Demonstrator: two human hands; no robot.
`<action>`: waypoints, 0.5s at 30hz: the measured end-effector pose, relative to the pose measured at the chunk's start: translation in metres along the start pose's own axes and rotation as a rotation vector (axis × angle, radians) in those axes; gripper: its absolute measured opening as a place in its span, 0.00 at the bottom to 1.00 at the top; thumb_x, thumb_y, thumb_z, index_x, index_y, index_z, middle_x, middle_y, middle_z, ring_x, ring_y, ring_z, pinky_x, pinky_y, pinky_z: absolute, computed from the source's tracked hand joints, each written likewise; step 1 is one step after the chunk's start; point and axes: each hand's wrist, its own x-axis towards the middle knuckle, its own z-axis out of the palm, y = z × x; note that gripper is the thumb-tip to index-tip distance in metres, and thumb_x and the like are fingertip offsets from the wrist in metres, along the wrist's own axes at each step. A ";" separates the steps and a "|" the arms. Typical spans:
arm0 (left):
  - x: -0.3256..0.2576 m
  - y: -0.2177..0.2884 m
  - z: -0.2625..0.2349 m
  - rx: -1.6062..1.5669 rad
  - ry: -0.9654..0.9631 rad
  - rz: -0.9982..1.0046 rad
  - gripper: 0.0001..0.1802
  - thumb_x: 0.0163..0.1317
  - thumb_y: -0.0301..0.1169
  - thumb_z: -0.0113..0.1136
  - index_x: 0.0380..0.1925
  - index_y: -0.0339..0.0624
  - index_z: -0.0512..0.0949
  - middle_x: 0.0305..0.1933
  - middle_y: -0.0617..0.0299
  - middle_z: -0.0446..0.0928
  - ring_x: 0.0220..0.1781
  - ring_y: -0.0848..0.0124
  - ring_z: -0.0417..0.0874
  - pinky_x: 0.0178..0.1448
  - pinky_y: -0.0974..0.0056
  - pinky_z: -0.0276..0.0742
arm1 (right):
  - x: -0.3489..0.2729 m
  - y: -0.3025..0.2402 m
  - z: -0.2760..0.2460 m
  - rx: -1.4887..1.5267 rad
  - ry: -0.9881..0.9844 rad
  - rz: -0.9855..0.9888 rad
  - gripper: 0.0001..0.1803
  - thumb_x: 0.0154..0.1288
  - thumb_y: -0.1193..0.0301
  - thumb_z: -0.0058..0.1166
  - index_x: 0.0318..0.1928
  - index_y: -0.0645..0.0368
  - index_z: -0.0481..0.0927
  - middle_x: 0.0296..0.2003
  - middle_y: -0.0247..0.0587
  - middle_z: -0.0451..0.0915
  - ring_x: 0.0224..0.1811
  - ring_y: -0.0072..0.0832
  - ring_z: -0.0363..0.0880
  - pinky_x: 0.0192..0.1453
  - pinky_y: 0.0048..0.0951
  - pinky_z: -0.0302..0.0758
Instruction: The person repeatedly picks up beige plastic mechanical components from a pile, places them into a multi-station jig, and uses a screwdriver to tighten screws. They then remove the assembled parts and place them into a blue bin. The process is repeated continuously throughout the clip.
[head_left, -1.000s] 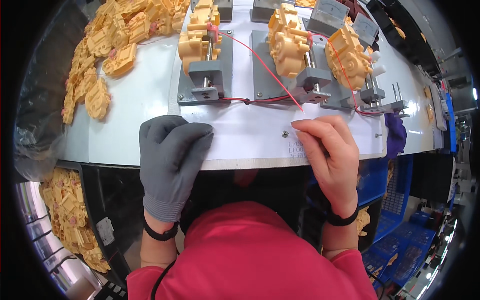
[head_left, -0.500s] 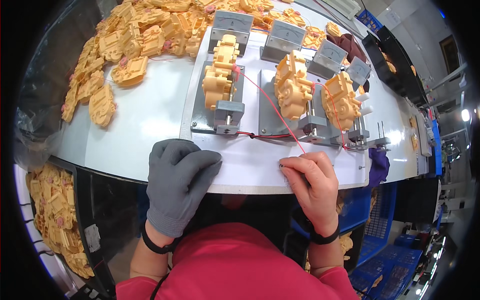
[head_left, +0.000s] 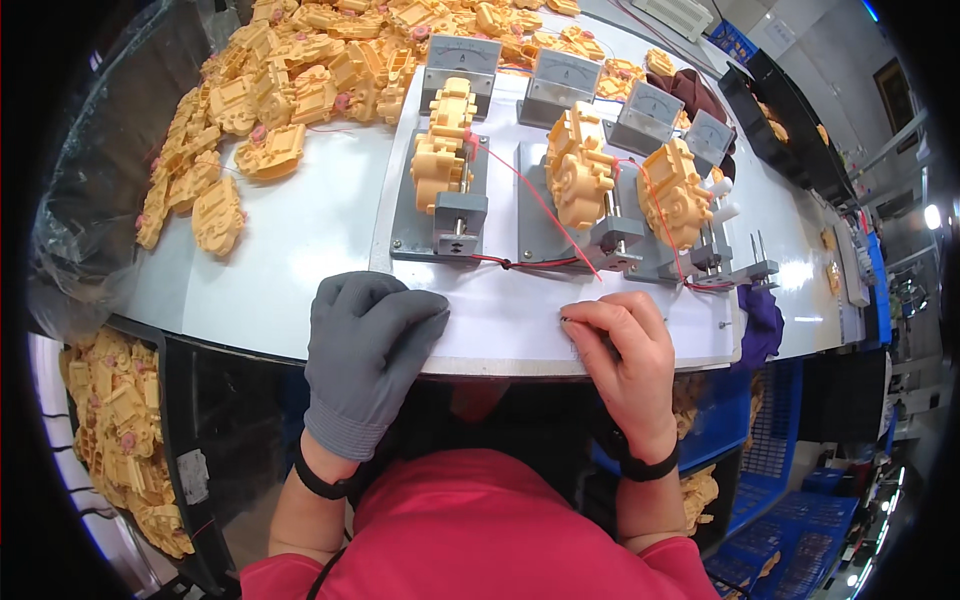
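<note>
My left hand (head_left: 370, 340), in a grey glove, rests over the front edge of the white board (head_left: 500, 310). Its thumb and fingers press together, and whatever they hold is hidden. Bare, my right hand (head_left: 625, 350) pinches a tiny dark bit at its fingertips, too small to name. Just beyond those fingertips ends a thin red wire (head_left: 545, 208), running from the leftmost yellow plastic gear housing (head_left: 440, 160) on a grey test fixture (head_left: 405, 225). Two more yellow housings, the middle one (head_left: 578, 170) and the right one (head_left: 675, 195), sit on similar fixtures.
Several analog panel meters, one of them (head_left: 462, 60) at the left, stand behind the fixtures. A heap of yellow housings (head_left: 270, 90) covers the table's far left. More fill a black bin (head_left: 185, 430) below. A purple cloth (head_left: 762, 320) hangs at right, above blue crates (head_left: 770, 530).
The view has shifted slightly. Both hands keep their closed poses near the board's front edge. The red wire's visible end is now a little farther from my right fingertips.
</note>
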 end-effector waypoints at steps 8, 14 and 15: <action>-0.001 -0.002 0.002 -0.001 0.022 0.003 0.09 0.58 0.31 0.69 0.40 0.49 0.85 0.37 0.61 0.78 0.45 0.59 0.76 0.53 0.57 0.71 | -0.002 -0.002 0.001 -0.001 0.007 0.026 0.09 0.56 0.76 0.70 0.38 0.57 0.85 0.32 0.37 0.79 0.36 0.36 0.78 0.41 0.35 0.74; -0.001 -0.002 0.001 -0.007 0.009 -0.021 0.09 0.58 0.31 0.70 0.39 0.50 0.86 0.38 0.61 0.79 0.46 0.59 0.76 0.53 0.57 0.72 | 0.000 0.001 0.000 -0.001 -0.007 -0.009 0.09 0.56 0.76 0.69 0.37 0.57 0.85 0.32 0.37 0.78 0.36 0.36 0.78 0.42 0.36 0.74; -0.001 -0.001 0.001 -0.014 0.006 -0.031 0.09 0.58 0.31 0.70 0.39 0.50 0.86 0.38 0.61 0.79 0.46 0.59 0.76 0.54 0.57 0.72 | 0.000 0.001 0.000 -0.005 -0.011 -0.022 0.09 0.56 0.76 0.69 0.37 0.56 0.85 0.32 0.36 0.78 0.36 0.36 0.78 0.42 0.35 0.74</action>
